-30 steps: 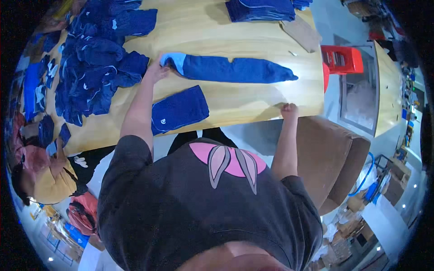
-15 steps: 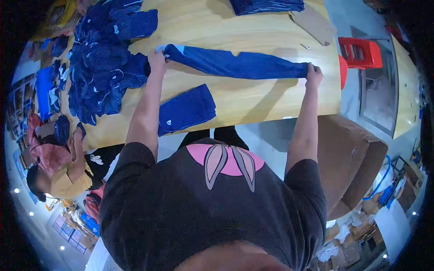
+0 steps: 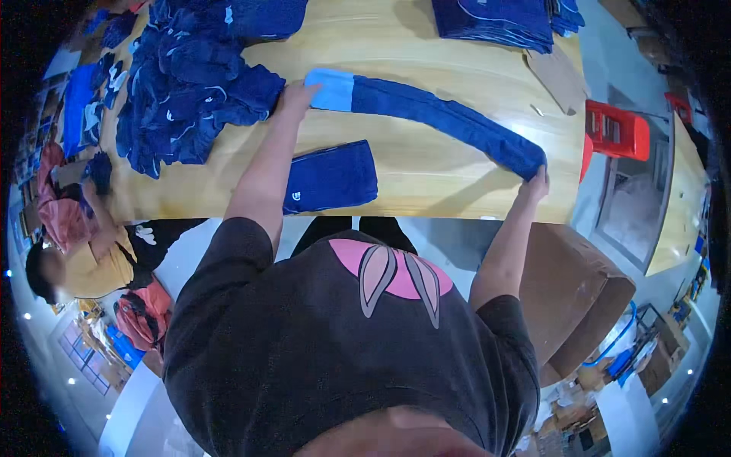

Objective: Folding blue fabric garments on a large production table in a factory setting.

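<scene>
While the long blue garment [image 3: 442, 113] lies across the wooden table [image 3: 411, 164], bending toward the near edge at its right end, the right hand [image 3: 537, 185] is closed around that end. The left hand [image 3: 297, 97] is at the other end, its fingers against the light-blue patch [image 3: 331, 90]; whether they pinch the cloth or merely press on it, I cannot tell.

A harder pull by the right hand could drag the patch out from under the left fingers if their hold is light. Uneven tension might also leave the curve set in the cloth, with creases along its lower side. The left hand is right beside the loose pile of clothes [image 3: 194, 87], so a careless sweep could catch a piece of it. The folded garment [image 3: 333, 177] near the table edge could be nudged by the left forearm.

Compared with half a second ago, the right end sits closer to the person, the garment bows more, and the patch, mostly covered then, shows broadly.
</scene>
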A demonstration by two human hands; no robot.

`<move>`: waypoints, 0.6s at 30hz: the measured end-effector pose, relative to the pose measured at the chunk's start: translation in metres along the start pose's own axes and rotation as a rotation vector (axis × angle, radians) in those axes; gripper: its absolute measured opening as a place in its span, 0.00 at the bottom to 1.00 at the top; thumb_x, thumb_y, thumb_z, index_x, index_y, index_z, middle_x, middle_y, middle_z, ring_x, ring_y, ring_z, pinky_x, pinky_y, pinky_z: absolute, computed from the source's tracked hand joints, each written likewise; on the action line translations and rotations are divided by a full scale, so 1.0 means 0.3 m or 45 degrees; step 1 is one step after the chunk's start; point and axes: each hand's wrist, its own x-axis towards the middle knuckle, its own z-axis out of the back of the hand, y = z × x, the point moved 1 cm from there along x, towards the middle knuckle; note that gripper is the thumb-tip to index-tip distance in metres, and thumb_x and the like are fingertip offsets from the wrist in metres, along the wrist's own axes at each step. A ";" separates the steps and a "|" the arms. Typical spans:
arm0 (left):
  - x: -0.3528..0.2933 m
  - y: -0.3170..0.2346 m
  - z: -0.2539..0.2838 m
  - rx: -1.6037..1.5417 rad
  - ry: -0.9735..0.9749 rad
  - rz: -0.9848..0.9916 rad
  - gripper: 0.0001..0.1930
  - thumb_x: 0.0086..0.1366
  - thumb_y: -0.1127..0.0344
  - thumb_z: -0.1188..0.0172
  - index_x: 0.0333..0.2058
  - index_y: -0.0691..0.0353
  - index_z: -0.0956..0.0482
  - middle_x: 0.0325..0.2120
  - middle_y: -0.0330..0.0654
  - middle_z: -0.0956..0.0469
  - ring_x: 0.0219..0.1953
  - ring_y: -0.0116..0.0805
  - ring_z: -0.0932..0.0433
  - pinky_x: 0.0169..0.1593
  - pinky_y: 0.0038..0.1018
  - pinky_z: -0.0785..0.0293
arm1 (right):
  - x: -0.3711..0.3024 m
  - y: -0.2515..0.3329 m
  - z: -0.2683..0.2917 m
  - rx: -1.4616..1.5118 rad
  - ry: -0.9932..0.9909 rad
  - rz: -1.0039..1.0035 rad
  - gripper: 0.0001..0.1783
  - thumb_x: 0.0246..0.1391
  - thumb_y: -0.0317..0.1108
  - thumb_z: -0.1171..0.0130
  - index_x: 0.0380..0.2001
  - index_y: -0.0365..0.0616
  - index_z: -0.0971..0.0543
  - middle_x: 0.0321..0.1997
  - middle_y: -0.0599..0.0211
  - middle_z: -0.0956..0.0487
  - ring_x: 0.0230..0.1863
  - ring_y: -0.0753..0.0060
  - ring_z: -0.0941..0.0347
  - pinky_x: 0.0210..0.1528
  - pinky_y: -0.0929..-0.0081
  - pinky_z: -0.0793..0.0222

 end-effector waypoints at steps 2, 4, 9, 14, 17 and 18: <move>-0.012 -0.008 -0.015 0.051 0.037 -0.032 0.13 0.59 0.65 0.42 0.38 0.68 0.20 0.27 0.45 0.21 0.23 0.32 0.26 0.25 0.26 0.29 | 0.019 0.010 0.001 0.047 -0.047 -0.028 0.14 0.60 0.31 0.42 0.45 0.32 0.22 0.40 0.53 0.19 0.35 0.63 0.22 0.36 0.71 0.23; 0.052 -0.025 -0.047 0.096 0.071 -0.068 0.13 0.59 0.64 0.42 0.38 0.68 0.20 0.27 0.45 0.21 0.24 0.32 0.25 0.25 0.26 0.29 | 0.074 0.108 -0.069 0.107 0.056 0.093 0.13 0.60 0.29 0.43 0.43 0.30 0.22 0.39 0.54 0.19 0.34 0.64 0.22 0.38 0.74 0.23; 0.169 -0.013 0.013 0.225 0.108 -0.135 0.14 0.58 0.64 0.40 0.39 0.68 0.19 0.27 0.44 0.21 0.24 0.32 0.25 0.25 0.26 0.30 | -0.010 0.434 -0.179 0.271 0.537 -0.043 0.09 0.58 0.27 0.44 0.37 0.30 0.20 0.34 0.58 0.19 0.30 0.68 0.25 0.37 0.78 0.26; 0.149 -0.002 0.033 0.190 0.094 -0.163 0.14 0.58 0.64 0.40 0.39 0.68 0.18 0.28 0.44 0.20 0.24 0.31 0.25 0.25 0.26 0.30 | -0.188 0.255 -0.117 0.172 0.415 0.085 0.10 0.55 0.27 0.41 0.37 0.30 0.20 0.34 0.58 0.19 0.31 0.69 0.24 0.37 0.78 0.26; 0.119 0.021 0.025 0.128 0.045 -0.132 0.14 0.59 0.64 0.39 0.39 0.68 0.19 0.28 0.43 0.21 0.25 0.31 0.26 0.26 0.25 0.30 | -0.161 0.111 -0.157 0.094 0.361 0.130 0.11 0.54 0.27 0.40 0.37 0.30 0.20 0.34 0.57 0.19 0.32 0.69 0.23 0.37 0.79 0.25; 0.122 0.020 -0.001 0.106 0.051 -0.128 0.14 0.59 0.64 0.39 0.39 0.68 0.19 0.28 0.43 0.21 0.25 0.30 0.26 0.27 0.25 0.30 | -0.103 0.078 -0.154 0.069 0.321 0.154 0.11 0.53 0.27 0.39 0.37 0.30 0.19 0.34 0.57 0.19 0.32 0.69 0.23 0.37 0.79 0.25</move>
